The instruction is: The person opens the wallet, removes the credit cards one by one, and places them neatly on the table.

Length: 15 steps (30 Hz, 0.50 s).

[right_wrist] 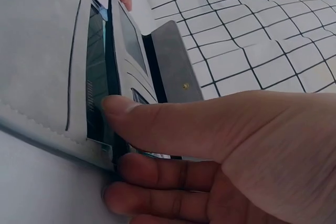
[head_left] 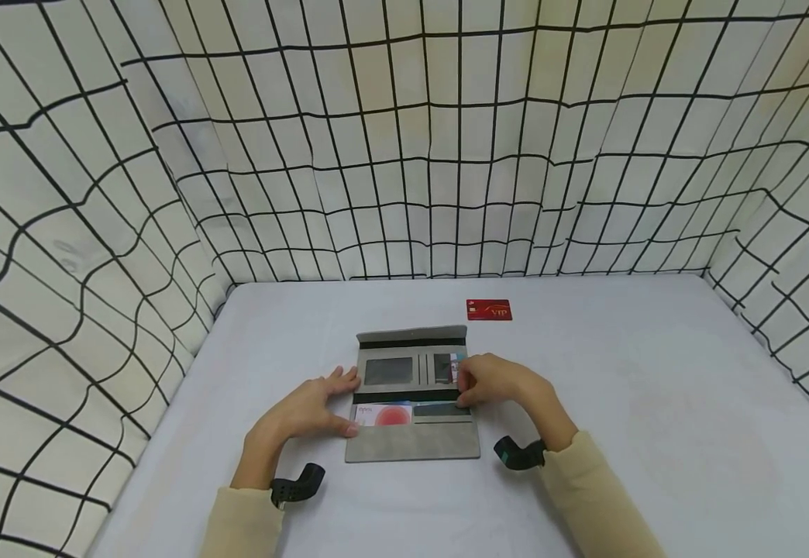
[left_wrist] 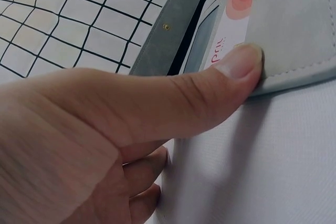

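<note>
A grey wallet point(head_left: 411, 444) lies unfolded, flap away from me, with window pockets in its upper half. A white card with a red circle point(head_left: 394, 415) sits in the lower left pocket, beside a dark card point(right_wrist: 95, 77) in the lower right. My left hand point(head_left: 314, 404) has its fingers spread along the wallet's left edge; its thumb point(left_wrist: 231, 74) presses the lower left corner. At the right edge, my right hand point(head_left: 498, 378) pinches a colourful card point(head_left: 455, 367) at the upper right pocket. Its thumb point(right_wrist: 152, 121) overlaps the dark card; curled fingers hide most of the grip.
A red VIP card point(head_left: 489, 310) lies flat beyond the wallet, to the right. White cloth covers the table point(head_left: 655, 403). Black grid netting point(head_left: 446, 163) over pale walls encloses the back and both sides. Each wrist carries a black camera mount point(head_left: 519, 453).
</note>
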Tool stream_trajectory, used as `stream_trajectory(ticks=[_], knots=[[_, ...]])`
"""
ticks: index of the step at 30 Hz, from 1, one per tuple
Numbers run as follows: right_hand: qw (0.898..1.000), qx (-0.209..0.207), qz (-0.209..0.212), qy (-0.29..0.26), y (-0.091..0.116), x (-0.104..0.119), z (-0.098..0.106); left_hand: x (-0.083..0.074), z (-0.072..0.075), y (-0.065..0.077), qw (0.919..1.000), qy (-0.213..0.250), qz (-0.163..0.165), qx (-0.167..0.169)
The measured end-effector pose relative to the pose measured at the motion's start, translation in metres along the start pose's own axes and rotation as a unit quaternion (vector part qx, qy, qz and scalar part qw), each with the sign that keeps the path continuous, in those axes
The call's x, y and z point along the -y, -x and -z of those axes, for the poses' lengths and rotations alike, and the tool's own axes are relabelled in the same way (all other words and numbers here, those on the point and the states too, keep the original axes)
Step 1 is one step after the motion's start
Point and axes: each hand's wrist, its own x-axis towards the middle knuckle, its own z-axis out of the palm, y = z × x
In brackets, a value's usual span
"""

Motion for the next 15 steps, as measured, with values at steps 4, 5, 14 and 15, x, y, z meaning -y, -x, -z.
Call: stream_trajectory(ticks=[4,5,14,15], knots=[[1.0,0.006,-0.001,0.01,0.0,0.004,-0.003,-0.001,0.0,0.0,1.0,-0.004,0.002,0.0],[1.0,0.006,-0.001,0.011,0.0,0.005,-0.003,-0.001,0.0,0.0,1.0,-0.005,0.003,0.0],[1.0,0.015,0.001,0.016,0.002,0.012,-0.004,-0.001,0.0,0.0,1.0,-0.004,0.003,0.002],[1.0,0.016,0.003,0.018,0.002,0.012,-0.004,0.0,0.0,0.0,1.0,-0.003,0.002,0.002]])
